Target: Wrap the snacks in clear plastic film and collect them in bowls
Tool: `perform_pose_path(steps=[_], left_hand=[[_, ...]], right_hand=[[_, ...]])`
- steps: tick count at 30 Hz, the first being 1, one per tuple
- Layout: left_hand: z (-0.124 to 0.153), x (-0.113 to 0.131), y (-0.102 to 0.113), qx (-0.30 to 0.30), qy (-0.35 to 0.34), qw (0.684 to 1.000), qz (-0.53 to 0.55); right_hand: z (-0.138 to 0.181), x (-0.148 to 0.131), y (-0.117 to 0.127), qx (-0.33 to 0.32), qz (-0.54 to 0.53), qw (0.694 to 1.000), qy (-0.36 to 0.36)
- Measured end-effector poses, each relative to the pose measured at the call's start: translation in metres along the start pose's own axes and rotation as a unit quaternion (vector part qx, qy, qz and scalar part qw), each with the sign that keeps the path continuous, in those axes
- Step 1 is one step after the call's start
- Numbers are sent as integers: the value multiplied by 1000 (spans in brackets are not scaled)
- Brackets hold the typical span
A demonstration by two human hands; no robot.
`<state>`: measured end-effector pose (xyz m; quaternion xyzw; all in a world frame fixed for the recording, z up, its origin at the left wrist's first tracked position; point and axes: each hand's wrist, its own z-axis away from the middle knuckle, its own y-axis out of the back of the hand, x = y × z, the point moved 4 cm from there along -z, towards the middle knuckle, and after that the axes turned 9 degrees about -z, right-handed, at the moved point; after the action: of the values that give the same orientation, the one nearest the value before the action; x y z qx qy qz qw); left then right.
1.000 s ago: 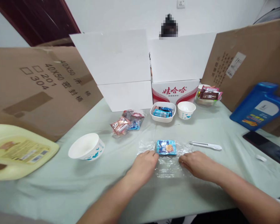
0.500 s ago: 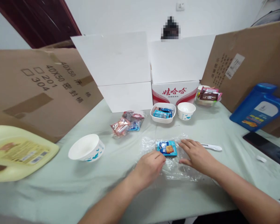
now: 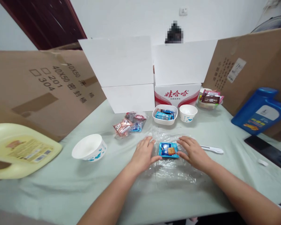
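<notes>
A blue snack packet (image 3: 168, 150) with a picture of a golden-brown piece of food lies flat on a clear plastic bag (image 3: 170, 176). Left of the packet, my left hand (image 3: 144, 153) rests on the bag, fingers spread and thumb pointing toward the packet's lower corner. On the other side, my right hand (image 3: 193, 152) is open too, its thumb and fingertips at the packet's right edge. A white box cutter (image 3: 213, 149) lies just beyond my right hand. Neither hand grasps anything.
Wrapped snacks (image 3: 123, 127) in clear bags lie behind left. A white tray (image 3: 165, 121) of blue packets and a paper bowl (image 3: 188, 113) stand behind; another bowl (image 3: 90, 148) sits left. Yellow jug (image 3: 25, 153), blue bottle (image 3: 259, 109) and black phone (image 3: 269, 153) flank the sides. Cardboard boxes (image 3: 67, 90) enclose the table.
My left hand has let go from its closed pose at the packet's lower edge, moved left and up, and spread its fingers. My right hand has come slightly closer to the packet.
</notes>
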<state>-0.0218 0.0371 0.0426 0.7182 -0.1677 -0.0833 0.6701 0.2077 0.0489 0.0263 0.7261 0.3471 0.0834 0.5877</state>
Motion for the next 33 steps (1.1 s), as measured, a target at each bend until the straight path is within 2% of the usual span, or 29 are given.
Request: perform_pose_path(steps=[1,3,6,10,13,16,18,21,24,28,31,33], left_hand=[[0,5,1,18,-33,999,18],[0,11,-3,-5,-77,996,43],[-2,11,-13,-94,-46,994,42],[0,7,-17,-132,-16,991,12],[3,7,-17,-144,-12,989,0],[6,10,-21,-149,-3,989,-1],[8,13,-24,-147,1,989,1],[10,17,-26,-147,3,989,1],[10,20,-26,-157,3,988,1],[9,19,-30,-153,-3,988,1],[8,18,-34,-148,-7,989,1],[10,19,-32,-152,-5,988,4]], right_hand=[[-3,-12,0,-1,-24,999,32],[-9,-32,-7,-22,-56,995,78],[-21,-44,-19,-50,-60,993,88],[-43,-33,-18,-92,-62,992,55],[-60,-18,-4,-122,-44,991,8],[-79,-7,13,-136,-18,990,7],[-98,2,30,-97,-4,995,-6],[-140,19,59,15,31,997,-75],[-184,36,72,57,58,989,-120],[-220,53,54,35,73,986,-143],[-226,61,32,-8,71,985,-155],[-225,63,27,-21,68,985,-157]])
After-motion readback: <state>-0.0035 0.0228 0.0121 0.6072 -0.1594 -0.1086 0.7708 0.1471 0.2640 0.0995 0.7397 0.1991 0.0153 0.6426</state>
